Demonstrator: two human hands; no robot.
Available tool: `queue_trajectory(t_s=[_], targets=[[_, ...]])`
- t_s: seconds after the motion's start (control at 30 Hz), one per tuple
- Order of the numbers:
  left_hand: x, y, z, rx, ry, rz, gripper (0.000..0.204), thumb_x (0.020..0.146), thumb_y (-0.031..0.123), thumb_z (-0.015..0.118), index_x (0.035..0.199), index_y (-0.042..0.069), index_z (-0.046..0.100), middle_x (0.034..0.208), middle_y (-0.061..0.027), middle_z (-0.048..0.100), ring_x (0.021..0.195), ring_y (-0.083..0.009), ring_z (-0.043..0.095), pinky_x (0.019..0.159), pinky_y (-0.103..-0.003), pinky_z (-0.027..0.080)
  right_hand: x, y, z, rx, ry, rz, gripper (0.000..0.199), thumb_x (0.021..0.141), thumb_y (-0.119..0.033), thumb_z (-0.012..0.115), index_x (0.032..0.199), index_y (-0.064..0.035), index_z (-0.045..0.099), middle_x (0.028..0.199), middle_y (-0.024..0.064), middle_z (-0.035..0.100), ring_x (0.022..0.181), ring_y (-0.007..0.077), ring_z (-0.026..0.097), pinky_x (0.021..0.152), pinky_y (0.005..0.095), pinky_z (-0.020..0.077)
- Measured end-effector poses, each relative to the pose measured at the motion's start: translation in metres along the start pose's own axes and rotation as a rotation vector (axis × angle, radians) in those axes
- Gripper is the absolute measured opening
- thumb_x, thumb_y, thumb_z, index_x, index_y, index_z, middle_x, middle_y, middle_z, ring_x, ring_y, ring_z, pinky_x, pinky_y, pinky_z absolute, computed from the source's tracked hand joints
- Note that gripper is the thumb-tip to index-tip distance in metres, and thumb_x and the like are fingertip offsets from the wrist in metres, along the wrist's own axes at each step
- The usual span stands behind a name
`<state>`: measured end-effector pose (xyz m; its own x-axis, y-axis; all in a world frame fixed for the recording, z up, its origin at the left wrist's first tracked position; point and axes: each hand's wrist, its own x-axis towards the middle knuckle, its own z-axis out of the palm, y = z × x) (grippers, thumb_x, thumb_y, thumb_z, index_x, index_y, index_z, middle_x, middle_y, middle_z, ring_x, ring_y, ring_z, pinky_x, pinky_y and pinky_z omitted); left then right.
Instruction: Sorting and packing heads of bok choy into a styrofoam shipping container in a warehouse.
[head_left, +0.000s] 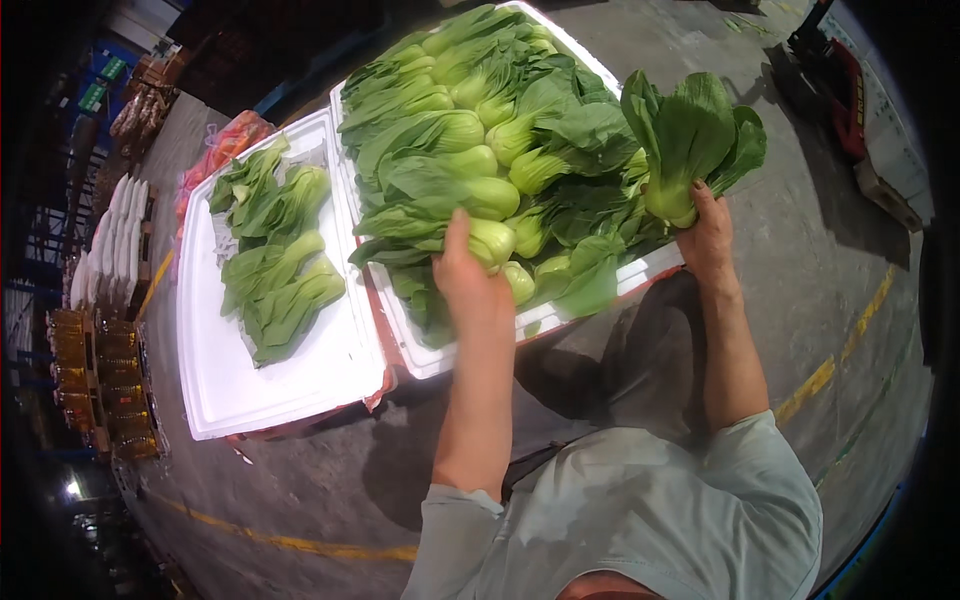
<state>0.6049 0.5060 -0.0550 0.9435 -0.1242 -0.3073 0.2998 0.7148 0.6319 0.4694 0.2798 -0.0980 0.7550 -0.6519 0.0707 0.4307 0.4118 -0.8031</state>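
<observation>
My right hand (708,232) grips a head of bok choy (690,135) by its pale base. It is raised above the right edge of the foam box, with its leaves pointing up and spreading to both sides. My left hand (474,285) is at the near side of the box, closed on another bok choy (490,243) that lies on the pile. Its thumb rests on top, and the other fingers are mostly hidden. Rows of bok choy (425,135) fill the white foam box (440,360), many with their pale bases toward the middle.
Left of the box, a white foam lid (290,395) holds several bok choy (285,290). Beyond it lies an orange bag (235,140). Stacked bottles (125,385) and white sacks (115,225) stand farther left. A red and black machine (845,100) is at the right on the concrete floor.
</observation>
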Motion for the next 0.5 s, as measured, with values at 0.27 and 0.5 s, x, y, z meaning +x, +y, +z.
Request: queue_trajectory(t_s=[0.27,0.5], targets=[[0.002,0.005,-0.016,-0.018,-0.141,-0.244,0.029,0.087,0.018,0.062,0.11,0.004,0.049,0.1,-0.0144,0.06,0.096,-0.0322,0.06,0.089,-0.047,0.045,0.0,0.001,0.0,0.0,-0.053,0.018,0.042,0.092,-0.02,0.057,0.125,0.0029,0.046,0.12,0.0127,0.056,0.107,0.0228,0.057,0.093,0.0373,0.0457],[0.024,-0.018,0.0,-0.066,-0.164,-0.107,0.033,0.09,0.024,0.058,0.112,0.002,0.046,0.102,-0.0166,0.059,0.097,-0.0323,0.059,0.088,-0.046,0.046,-0.003,0.001,0.002,-0.002,-0.013,0.018,0.041,0.091,-0.018,0.057,0.124,0.0039,0.047,0.118,0.0127,0.057,0.106,0.0221,0.058,0.092,0.0367,0.0462]])
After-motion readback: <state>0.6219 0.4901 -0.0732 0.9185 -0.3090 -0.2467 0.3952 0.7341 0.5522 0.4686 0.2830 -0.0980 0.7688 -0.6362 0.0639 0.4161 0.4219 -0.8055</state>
